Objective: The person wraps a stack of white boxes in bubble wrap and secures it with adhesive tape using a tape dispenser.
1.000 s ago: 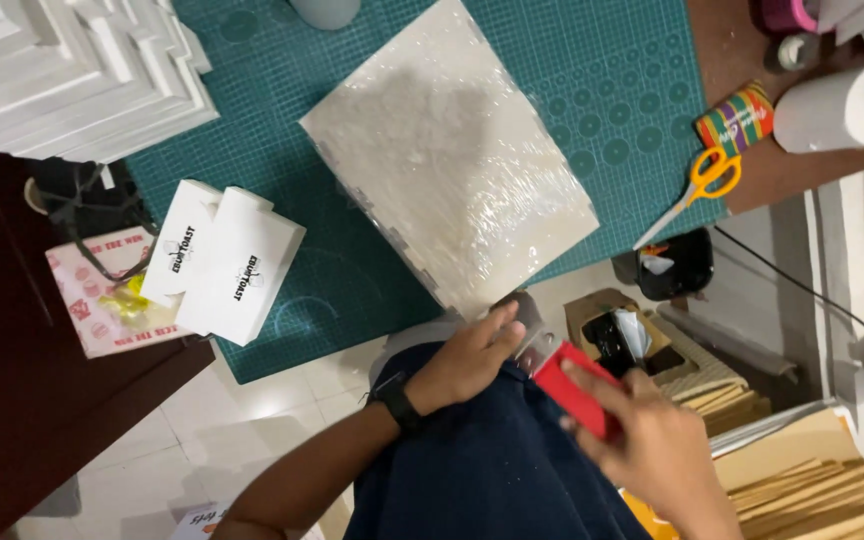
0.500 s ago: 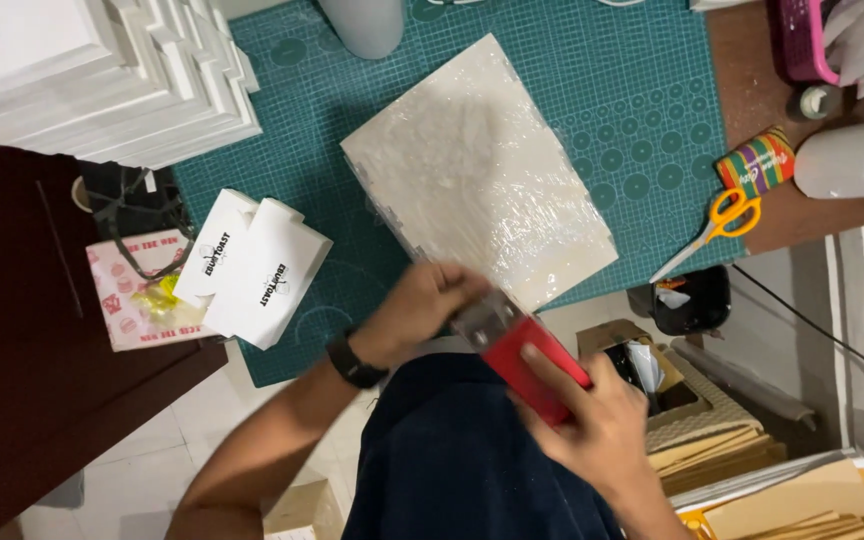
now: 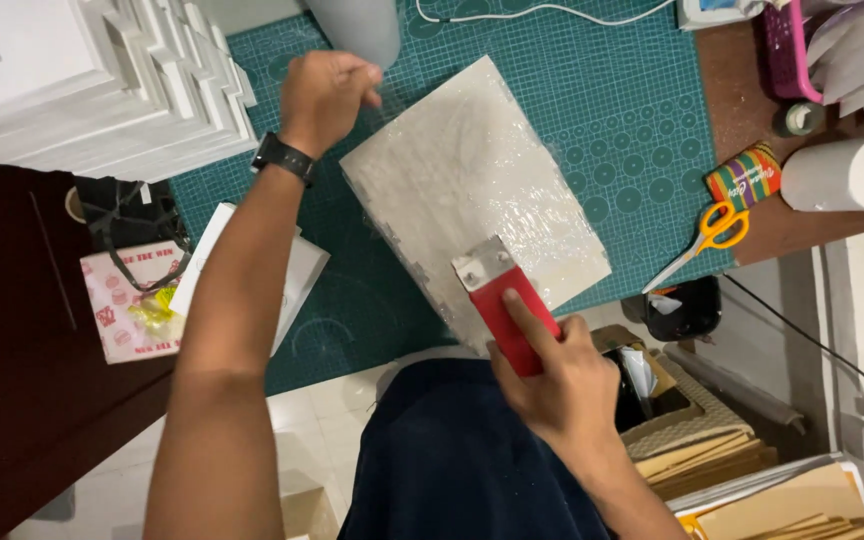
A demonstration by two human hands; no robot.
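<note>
Even, fairly bright indoor light falls from above, and shadows on the green mat (image 3: 602, 100) are soft and faint. The plastic-wrapped sheet (image 3: 472, 200) throws back patchy white glare, while the dark cabinet (image 3: 12, 350) at left stays murky. Focus is fair, with slight blur on the left hand (image 3: 324, 98) and mild bending at the edges

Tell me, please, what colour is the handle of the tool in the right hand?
Red, with a grey metal head; the tape dispenser in the right hand shows in the head view.
</note>
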